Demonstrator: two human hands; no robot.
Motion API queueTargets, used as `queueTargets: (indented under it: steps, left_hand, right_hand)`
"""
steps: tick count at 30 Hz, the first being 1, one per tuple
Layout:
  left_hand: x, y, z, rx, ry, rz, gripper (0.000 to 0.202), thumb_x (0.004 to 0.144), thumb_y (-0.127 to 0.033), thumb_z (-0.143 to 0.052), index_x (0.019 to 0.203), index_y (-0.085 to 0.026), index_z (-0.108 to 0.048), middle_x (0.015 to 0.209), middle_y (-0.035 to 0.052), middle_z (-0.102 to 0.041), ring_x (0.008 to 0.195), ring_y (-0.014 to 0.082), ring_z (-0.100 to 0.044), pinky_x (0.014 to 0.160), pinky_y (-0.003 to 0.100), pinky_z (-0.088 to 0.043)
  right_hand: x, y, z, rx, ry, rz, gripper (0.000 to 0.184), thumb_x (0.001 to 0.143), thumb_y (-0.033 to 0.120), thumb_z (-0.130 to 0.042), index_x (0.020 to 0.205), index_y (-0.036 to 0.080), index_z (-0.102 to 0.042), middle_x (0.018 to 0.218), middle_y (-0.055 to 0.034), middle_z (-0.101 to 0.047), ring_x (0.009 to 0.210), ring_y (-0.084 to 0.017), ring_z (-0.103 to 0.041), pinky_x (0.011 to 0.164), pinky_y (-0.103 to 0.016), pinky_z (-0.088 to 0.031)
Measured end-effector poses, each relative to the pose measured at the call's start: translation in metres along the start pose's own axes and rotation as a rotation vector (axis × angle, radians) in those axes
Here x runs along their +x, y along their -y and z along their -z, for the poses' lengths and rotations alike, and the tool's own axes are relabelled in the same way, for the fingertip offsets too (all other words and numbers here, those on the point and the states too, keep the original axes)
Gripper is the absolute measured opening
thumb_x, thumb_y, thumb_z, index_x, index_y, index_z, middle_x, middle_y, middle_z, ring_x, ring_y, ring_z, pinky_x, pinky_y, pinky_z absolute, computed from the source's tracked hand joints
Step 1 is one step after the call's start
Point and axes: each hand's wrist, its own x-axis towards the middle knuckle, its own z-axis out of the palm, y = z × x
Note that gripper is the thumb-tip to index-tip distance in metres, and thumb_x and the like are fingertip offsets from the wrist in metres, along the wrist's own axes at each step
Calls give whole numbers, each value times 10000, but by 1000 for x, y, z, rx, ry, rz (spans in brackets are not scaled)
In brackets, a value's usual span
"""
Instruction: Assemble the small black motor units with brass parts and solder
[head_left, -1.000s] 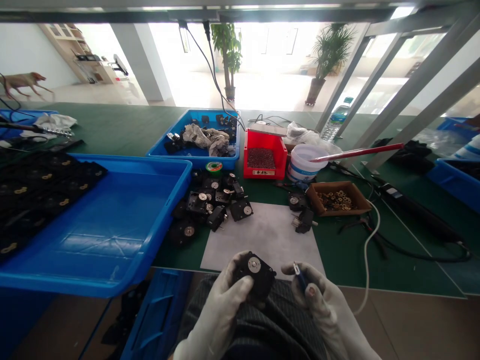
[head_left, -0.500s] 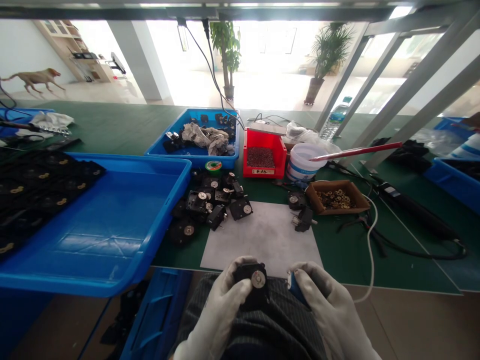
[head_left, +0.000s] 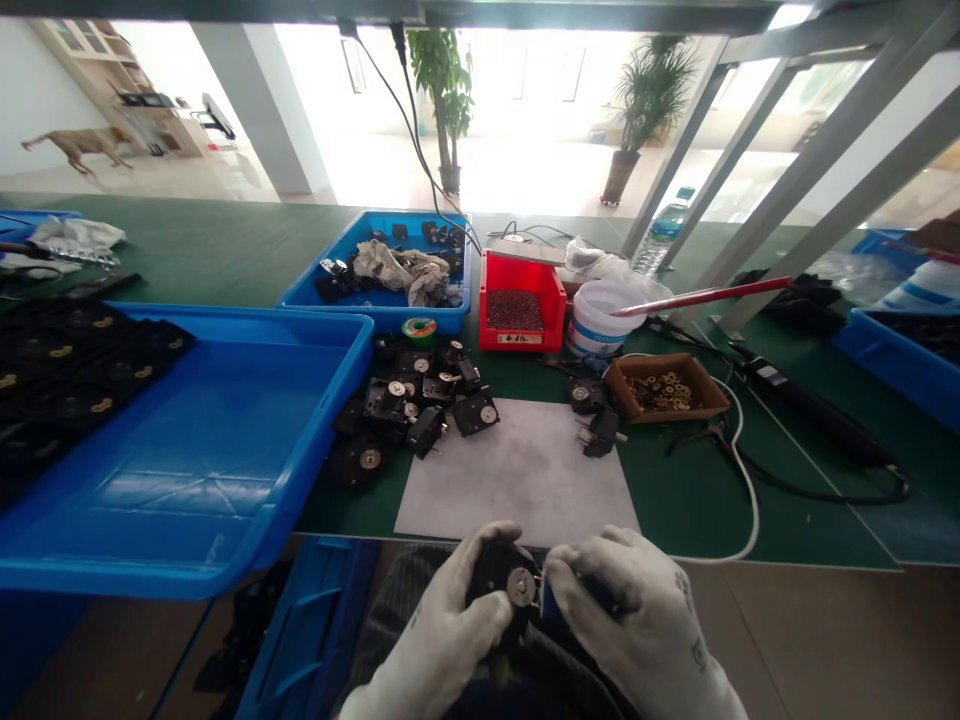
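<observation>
My left hand [head_left: 442, 630], in a white glove, grips a black housing [head_left: 491, 570] with a round silver disc [head_left: 521, 587] on its face, thumb beside the disc. My gloved right hand [head_left: 637, 600] is closed around a small blue object [head_left: 553, 598]; the fingers cover most of it, so its kind cannot be made out. Its end sits right by the housing's right edge; whether they touch is hard to tell. Both hands are over my lap, just in front of the white sheet [head_left: 517, 480] on the bench. Similar black housings [head_left: 476, 412] lie piled at the sheet's left.
A large blue tray [head_left: 187, 430] with black parts stands left, a smaller blue tray [head_left: 300, 292] behind. A red bin [head_left: 523, 341], a white bucket [head_left: 592, 335] and a carton of brass-coloured rings [head_left: 637, 400] stand beyond. A black corded tool [head_left: 817, 410] lies right.
My right hand has moved left with the blue object, up to the black housing. The left hand still holds the housing, tilted slightly differently. The view has shifted a little.
</observation>
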Motion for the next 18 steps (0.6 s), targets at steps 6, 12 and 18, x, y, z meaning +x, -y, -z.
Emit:
queueTargets:
  steps: [6,12,18]
  left_hand:
    - [4,6,7,171,-50,-104,579,805,-304,-714,1373,-204,-665,1255,90,-742,1185,334,-675,1011,401,-570]
    - [1,-4,5,299,-48,-80,657,751,-259,-613,1404,-204,-657,1355,82,-721,1292,352,-624,1167,466,-457]
    - [-3,-14,1,364,-64,-54,701,718,-283,-576,1408,-195,-657,1373,94,-713,1328,369,-603,1192,501,-426]
  right_hand:
    - [7,3,3,-46,10,127,227,973,210,-626,749,233,-663,667,40,-719,542,-142,-572,669,-337,-417]
    - [10,2,7,-55,67,135,265,986,220,-614,723,223,-645,661,41,-710,555,-135,-572,646,-326,-408]
    - [9,4,5,-50,85,131,272,982,231,-629,711,222,-649,650,39,-699,567,-137,-543,630,-324,-377]
